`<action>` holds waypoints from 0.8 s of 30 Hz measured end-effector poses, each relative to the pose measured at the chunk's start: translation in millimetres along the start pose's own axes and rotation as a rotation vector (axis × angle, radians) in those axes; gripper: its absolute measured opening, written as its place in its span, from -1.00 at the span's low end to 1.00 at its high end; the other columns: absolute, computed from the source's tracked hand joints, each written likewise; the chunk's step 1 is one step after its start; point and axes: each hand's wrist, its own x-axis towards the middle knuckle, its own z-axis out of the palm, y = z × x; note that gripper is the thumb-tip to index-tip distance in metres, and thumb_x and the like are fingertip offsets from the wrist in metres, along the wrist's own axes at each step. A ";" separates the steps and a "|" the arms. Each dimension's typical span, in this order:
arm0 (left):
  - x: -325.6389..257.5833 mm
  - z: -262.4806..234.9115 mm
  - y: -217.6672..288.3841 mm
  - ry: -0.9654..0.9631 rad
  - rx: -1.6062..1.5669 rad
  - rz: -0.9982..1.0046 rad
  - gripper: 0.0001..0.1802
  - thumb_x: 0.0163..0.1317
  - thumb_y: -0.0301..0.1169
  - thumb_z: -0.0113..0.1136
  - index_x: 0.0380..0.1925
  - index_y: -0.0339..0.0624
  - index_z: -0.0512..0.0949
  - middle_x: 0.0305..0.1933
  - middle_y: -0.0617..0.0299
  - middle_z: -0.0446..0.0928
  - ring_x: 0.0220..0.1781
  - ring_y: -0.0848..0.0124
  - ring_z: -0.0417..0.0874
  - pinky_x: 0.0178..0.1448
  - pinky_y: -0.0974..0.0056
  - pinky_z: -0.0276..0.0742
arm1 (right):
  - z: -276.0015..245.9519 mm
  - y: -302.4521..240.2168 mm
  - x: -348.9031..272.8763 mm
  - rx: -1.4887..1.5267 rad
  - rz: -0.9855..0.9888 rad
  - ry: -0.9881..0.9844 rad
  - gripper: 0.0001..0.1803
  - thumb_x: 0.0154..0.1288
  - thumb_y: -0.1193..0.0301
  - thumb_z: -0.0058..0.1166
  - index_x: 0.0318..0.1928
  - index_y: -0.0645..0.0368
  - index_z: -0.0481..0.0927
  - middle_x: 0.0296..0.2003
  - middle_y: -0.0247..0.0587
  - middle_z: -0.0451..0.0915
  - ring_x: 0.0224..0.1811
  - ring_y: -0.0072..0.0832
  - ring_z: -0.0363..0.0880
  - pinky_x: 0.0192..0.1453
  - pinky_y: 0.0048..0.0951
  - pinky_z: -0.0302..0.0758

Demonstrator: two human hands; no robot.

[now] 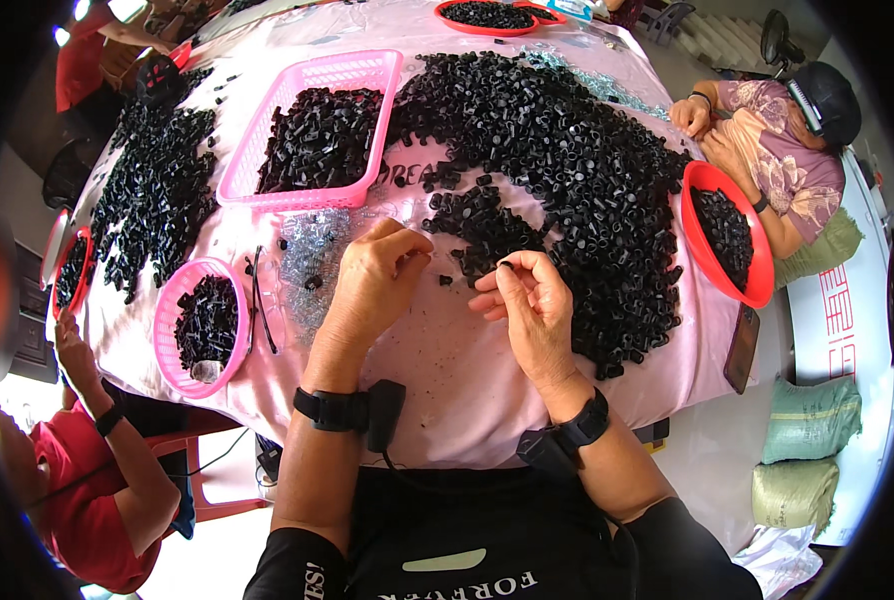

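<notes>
Heaps of small black plastic caps (567, 170) spread over a table draped in pink cloth (467, 390), the biggest mound lying just beyond the worker's hands. A rectangular pink basket (312, 130) at the far left holds a dense load of the same caps. A round red bowl (732, 235) at the right edge, beside a seated co-worker, is partly filled; a smaller round pink basket (207, 325) near the left forearm holds a modest pile. A loose scatter of clear pieces (312, 255) lies beside it. The right hand (527, 305) pinches one black cap (507, 265) between its fingertips just above the cloth; the left hand (377, 275) is curled closed, its contents hidden.
</notes>
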 end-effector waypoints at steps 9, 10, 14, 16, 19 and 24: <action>-1.5 19.7 6.2 -0.032 0.126 0.127 -0.73 0.15 -0.57 0.29 -0.13 -0.08 0.73 -0.21 0.10 0.57 -0.08 0.07 0.61 0.03 0.04 0.56 | 0.4 10.1 2.2 -0.059 -0.042 -0.010 -0.80 0.53 0.42 0.14 0.02 0.29 0.54 -0.25 -0.24 0.67 -0.30 -0.55 0.73 -0.25 -0.58 0.63; -2.0 20.5 6.2 -0.025 0.120 0.124 -0.73 0.15 -0.56 0.29 -0.14 -0.08 0.73 -0.21 0.10 0.57 -0.09 0.07 0.60 0.03 0.04 0.54 | 0.5 10.9 2.2 -0.060 -0.046 -0.018 -0.80 0.52 0.43 0.14 0.01 0.29 0.55 -0.25 -0.24 0.68 -0.29 -0.56 0.73 -0.24 -0.58 0.64; -1.7 22.1 0.8 -0.025 0.106 0.138 -0.77 0.13 -0.56 0.28 -0.19 -0.12 0.72 -0.23 0.10 0.56 -0.10 0.06 0.59 0.01 0.03 0.52 | -0.8 12.5 3.2 -0.103 -0.049 -0.034 -0.82 0.51 0.46 0.14 0.01 0.30 0.57 -0.23 -0.22 0.68 -0.28 -0.57 0.73 -0.21 -0.56 0.65; -1.9 21.4 0.3 -0.025 0.122 0.133 -0.79 0.13 -0.57 0.28 -0.22 -0.14 0.72 -0.23 0.10 0.57 -0.10 0.06 0.59 0.02 0.03 0.52 | 0.0 11.9 3.2 -0.101 -0.047 -0.036 -0.81 0.51 0.46 0.13 0.02 0.30 0.56 -0.23 -0.22 0.69 -0.28 -0.57 0.73 -0.21 -0.56 0.65; -1.4 18.7 2.5 0.016 0.119 0.124 -0.84 0.10 -0.58 0.29 -0.28 -0.19 0.70 -0.23 0.10 0.60 -0.11 0.07 0.63 -0.01 0.05 0.55 | 0.1 11.3 3.0 -0.092 -0.044 -0.030 -0.80 0.52 0.46 0.12 0.03 0.30 0.56 -0.22 -0.21 0.69 -0.28 -0.56 0.73 -0.22 -0.56 0.65; -2.3 7.4 3.9 -0.021 0.029 0.059 -0.86 0.09 -0.59 0.30 -0.33 -0.18 0.70 -0.21 0.12 0.64 -0.09 0.11 0.67 -0.03 0.08 0.56 | -1.3 9.2 2.6 -0.074 -0.038 0.000 -0.79 0.55 0.44 0.09 0.05 0.30 0.55 -0.23 -0.20 0.69 -0.29 -0.55 0.73 -0.23 -0.56 0.65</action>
